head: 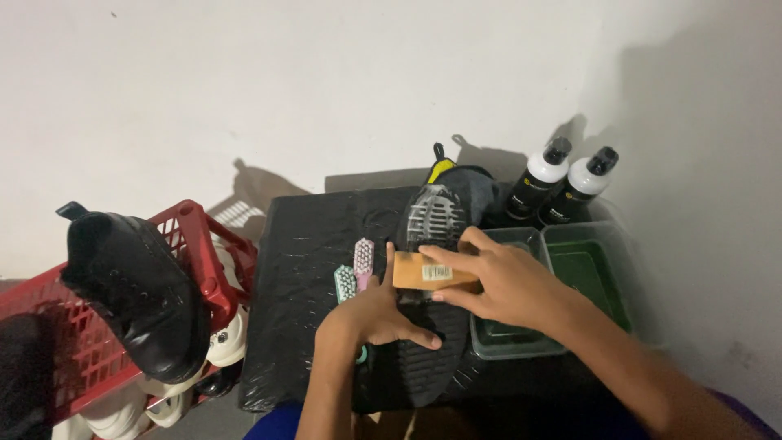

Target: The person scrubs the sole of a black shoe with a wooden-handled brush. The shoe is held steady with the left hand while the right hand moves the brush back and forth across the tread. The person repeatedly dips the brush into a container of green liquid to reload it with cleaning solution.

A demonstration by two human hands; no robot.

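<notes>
A black shoe (432,220) lies sole-up on a table covered in black plastic (301,269). My right hand (497,281) grips a tan wooden brush block (423,271) and presses it across the middle of the sole. My left hand (375,314) rests flat on the sole's heel part, steadying it. Two small brushes, one pink (363,254) and one teal (345,282), lie just left of the shoe beside my left hand.
Two clear green-tinted tubs (590,269) sit right of the shoe. Two white-and-black bottles (562,183) stand against the wall behind them. A red plastic basket (191,236) at left holds a black shoe (138,293) and white shoes (224,342).
</notes>
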